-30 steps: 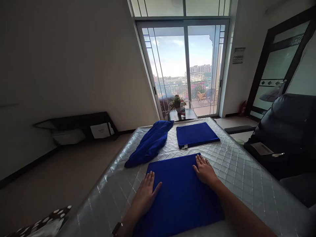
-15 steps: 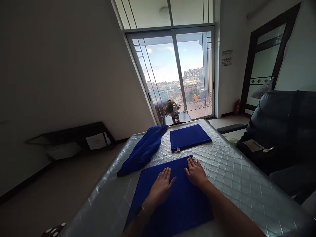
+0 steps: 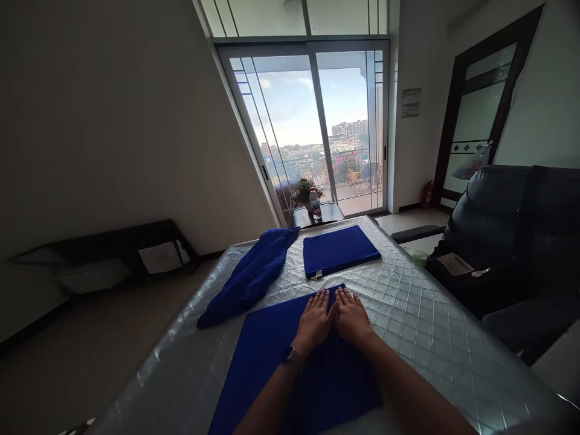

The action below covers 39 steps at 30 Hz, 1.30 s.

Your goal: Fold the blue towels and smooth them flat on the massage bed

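Observation:
A blue cloth point(image 3: 265, 344) lies spread flat on the plastic-covered mattress point(image 3: 417, 326) in front of me. Both hands rest palm down near its far edge, side by side with the thumbs touching or nearly so. My left hand point(image 3: 315, 323) has its fingers stretched out, and a dark band sits on that wrist. My right hand point(image 3: 351, 317) lies just as flat at the far right corner. Beyond them is a neatly folded blue cloth point(image 3: 342, 251) with a small white tag. A crumpled blue cloth point(image 3: 251, 278) lies to the left of it.
A black armchair point(image 3: 512, 223) stands close along the mattress's right side, with a flat brown item on its seat. Past the far end, a small table point(image 3: 330, 212) holds a bottle point(image 3: 315, 204) and a potted plant point(image 3: 304, 190). Sliding glass doors point(image 3: 290, 121) are behind.
My left hand has slid right and forward over the cloth until beside my right hand. My right hand stays at the far corner. The camera view has shifted slightly.

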Each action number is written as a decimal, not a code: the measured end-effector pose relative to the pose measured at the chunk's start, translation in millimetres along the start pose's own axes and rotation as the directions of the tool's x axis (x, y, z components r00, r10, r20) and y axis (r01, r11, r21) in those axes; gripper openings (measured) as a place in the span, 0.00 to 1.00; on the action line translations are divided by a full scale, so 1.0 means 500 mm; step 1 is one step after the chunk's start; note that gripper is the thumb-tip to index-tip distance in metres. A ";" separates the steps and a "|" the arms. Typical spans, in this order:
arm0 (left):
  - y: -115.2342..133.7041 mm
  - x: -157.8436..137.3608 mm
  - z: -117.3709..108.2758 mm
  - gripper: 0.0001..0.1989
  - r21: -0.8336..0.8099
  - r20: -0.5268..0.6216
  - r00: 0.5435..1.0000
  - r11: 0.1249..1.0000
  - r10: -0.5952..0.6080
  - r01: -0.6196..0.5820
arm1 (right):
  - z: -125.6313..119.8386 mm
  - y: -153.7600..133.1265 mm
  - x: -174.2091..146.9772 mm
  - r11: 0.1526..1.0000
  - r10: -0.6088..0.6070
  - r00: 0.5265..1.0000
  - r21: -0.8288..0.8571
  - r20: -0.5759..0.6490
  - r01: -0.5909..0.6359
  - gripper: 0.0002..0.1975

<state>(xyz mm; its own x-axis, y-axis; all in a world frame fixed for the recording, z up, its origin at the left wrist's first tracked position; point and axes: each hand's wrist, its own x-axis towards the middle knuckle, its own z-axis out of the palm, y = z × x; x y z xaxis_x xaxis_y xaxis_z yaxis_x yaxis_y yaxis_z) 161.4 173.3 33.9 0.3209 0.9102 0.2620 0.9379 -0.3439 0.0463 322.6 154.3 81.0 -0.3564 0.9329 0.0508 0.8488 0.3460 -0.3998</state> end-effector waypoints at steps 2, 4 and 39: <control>-0.033 -0.020 -0.008 0.34 0.021 0.023 0.996 0.996 -0.086 0.085 | 0.001 -0.001 0.003 1.000 0.025 1.000 0.006 -0.001 -0.025 0.35; -0.077 -0.046 -0.020 0.35 0.046 0.044 0.989 0.989 -0.139 0.137 | 0.001 -0.003 0.004 0.999 0.033 0.999 0.000 0.003 -0.033 0.36; -0.234 -0.203 -0.090 0.42 0.092 -0.028 0.907 0.903 -0.419 0.420 | 0.005 -0.008 0.024 0.994 0.046 0.999 -0.094 -0.018 -0.047 0.36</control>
<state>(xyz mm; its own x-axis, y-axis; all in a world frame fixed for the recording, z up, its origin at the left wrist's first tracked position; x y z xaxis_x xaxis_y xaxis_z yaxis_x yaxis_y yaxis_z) 13.0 110.7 45.1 -0.1059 0.9636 0.2457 0.9937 0.0932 0.0629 314.0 164.0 80.7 -0.3102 0.9494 0.0486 0.8975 0.3093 -0.3142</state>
